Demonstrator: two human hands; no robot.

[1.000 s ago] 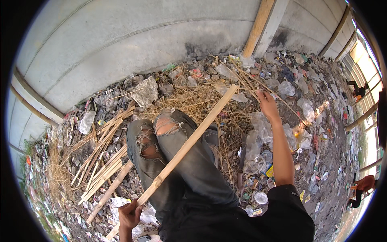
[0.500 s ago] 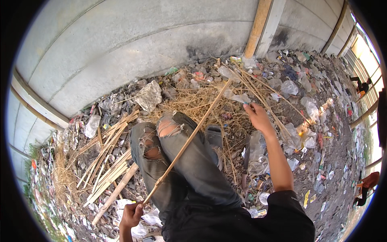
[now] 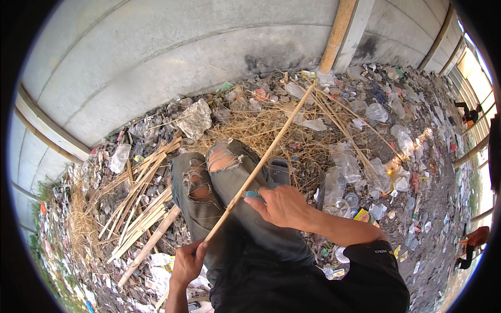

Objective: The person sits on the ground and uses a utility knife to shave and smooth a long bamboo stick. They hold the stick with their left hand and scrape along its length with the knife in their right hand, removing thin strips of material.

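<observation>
A long, thin bamboo strip [image 3: 276, 141] slants across my thighs, its far end up by the foot of the wall. Near my lap, my left hand [image 3: 188, 262] is closed around the strip's lower part. My right hand [image 3: 282, 206] is closed on a small teal piece [image 3: 253, 195], which meets the strip just above a node. Whether the teal piece is a handle or has a blade cannot be made out, since my fingers cover most of it. Torn dark jeans [image 3: 235, 175] lie under the strip.
Split bamboo pieces [image 3: 138, 198] are heaped at my left. Curled shavings [image 3: 245, 128] spread beyond my knees. More thin strips [image 3: 339, 122] lie at the right, amid plastic litter [image 3: 344, 161]. A rough rock [image 3: 194, 120] sits by the concrete wall [image 3: 198, 57]. Other people [image 3: 476, 240] appear at the far right.
My right hand has come back from far along the strip toward my lap, carrying the teal piece. My left hand has shifted slightly up and right, and the strip's far end has moved farther out.
</observation>
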